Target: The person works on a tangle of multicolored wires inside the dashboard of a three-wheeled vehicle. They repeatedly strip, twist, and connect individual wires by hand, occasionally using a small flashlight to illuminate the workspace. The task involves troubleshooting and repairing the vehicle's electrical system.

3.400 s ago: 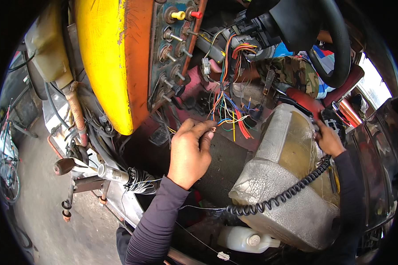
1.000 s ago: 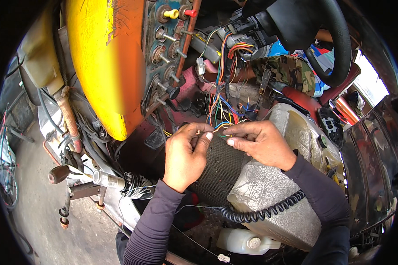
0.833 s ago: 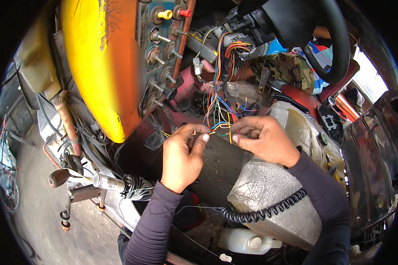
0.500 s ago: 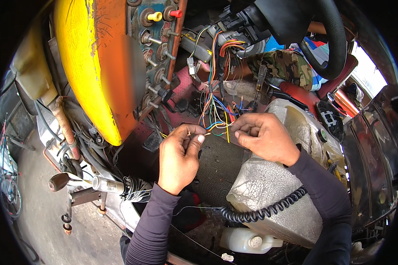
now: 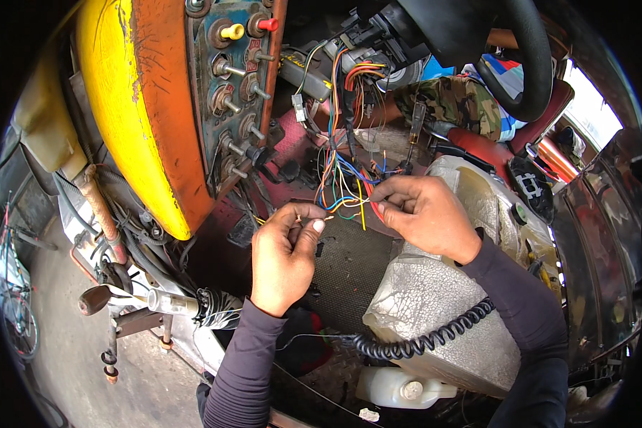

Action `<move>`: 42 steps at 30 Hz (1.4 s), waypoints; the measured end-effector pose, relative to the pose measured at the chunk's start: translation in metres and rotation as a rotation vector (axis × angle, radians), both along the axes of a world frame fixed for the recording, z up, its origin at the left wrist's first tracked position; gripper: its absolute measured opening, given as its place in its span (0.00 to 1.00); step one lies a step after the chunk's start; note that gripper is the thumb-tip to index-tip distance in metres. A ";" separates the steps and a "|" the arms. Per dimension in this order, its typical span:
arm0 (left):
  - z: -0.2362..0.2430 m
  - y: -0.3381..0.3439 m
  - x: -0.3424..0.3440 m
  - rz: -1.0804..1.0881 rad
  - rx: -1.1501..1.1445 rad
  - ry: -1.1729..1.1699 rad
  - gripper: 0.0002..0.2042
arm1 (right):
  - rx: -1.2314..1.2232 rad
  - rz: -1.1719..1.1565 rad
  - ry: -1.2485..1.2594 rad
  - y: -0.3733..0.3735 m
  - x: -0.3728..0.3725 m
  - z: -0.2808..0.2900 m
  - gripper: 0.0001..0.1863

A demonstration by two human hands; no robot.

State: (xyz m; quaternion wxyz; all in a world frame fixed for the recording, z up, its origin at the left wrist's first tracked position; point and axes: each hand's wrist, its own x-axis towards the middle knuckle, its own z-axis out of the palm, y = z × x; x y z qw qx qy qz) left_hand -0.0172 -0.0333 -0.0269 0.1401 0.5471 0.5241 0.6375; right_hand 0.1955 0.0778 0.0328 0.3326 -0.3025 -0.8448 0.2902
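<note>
A bundle of loose coloured wires [image 5: 333, 160] hangs down from under the steering column between my hands. My left hand [image 5: 285, 260] is closed, thumb and forefinger pinching a wire whose light bare-looking end [image 5: 327, 217] pokes out at the fingertips. To its right, my right hand [image 5: 429, 217] is also closed, its fingertips on a red wire [image 5: 369, 191]. A yellow wire [image 5: 362, 208] and a thin green one dangle between both hands. The fingers hide the held parts of the wires.
An orange and yellow panel [image 5: 157, 107] with toggle switches stands at left. The steering wheel [image 5: 538, 64] is at upper right. A cracked silver cover [image 5: 435, 299] and a coiled black cord [image 5: 424, 342] lie near my right forearm. Someone in camouflage clothing [image 5: 456, 107] is beyond.
My right fingertips have shifted slightly, and a red wire now shows at them. My left hand keeps its pinch. The whole view has moved a little, sliding the panel leftward.
</note>
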 end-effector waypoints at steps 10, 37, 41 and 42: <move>-0.001 0.000 0.001 0.006 -0.003 -0.006 0.05 | 0.024 0.053 0.028 -0.001 -0.002 -0.001 0.11; 0.006 -0.004 0.001 -0.012 -0.059 0.020 0.08 | -0.043 0.051 -0.020 -0.008 -0.007 0.003 0.12; 0.009 -0.005 0.003 0.030 -0.061 0.050 0.09 | -0.210 0.052 -0.037 -0.010 -0.008 0.013 0.13; 0.010 -0.004 0.003 0.027 -0.048 0.027 0.08 | -0.247 0.064 -0.036 -0.009 -0.009 0.014 0.13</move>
